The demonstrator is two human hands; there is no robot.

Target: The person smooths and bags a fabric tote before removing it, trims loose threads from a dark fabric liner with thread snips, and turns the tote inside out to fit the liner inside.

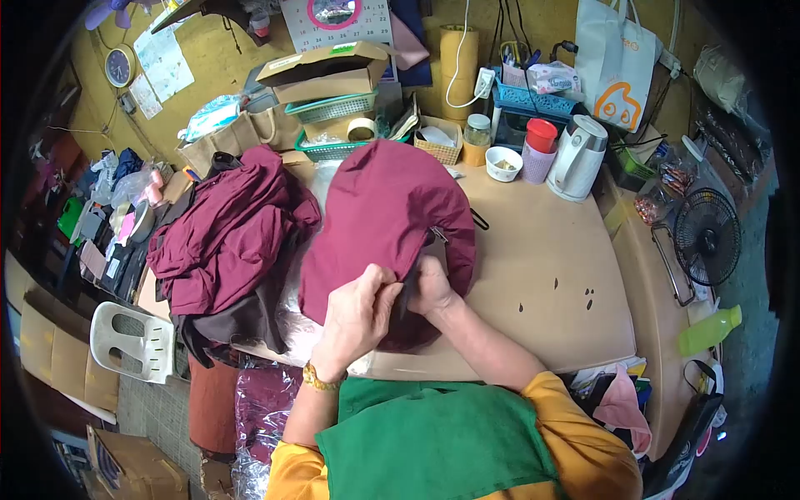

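A maroon fabric garment point(375, 208), bunched into a rounded shape, lies on the table before me. My left hand point(360, 307) pinches the edge of its opening, thumb and fingers pressed together. Close beside it, my right hand point(432, 287) is closed on the same edge, with its fingertips partly hidden in the fabric. What looks like a short zipper or trim point(438, 234) shows along the opening above my right hand. Left of the garment is a heap of maroon clothing point(233, 233) with dark lining.
The tan tabletop point(533, 242) bears several small dark marks. Along its back stand a white kettle point(577, 158), a red-lidded cup point(539, 152), a white bowl point(503, 164) and a jar point(477, 142). A black fan point(707, 237) is at right, a white plastic stool point(133, 342) at left.
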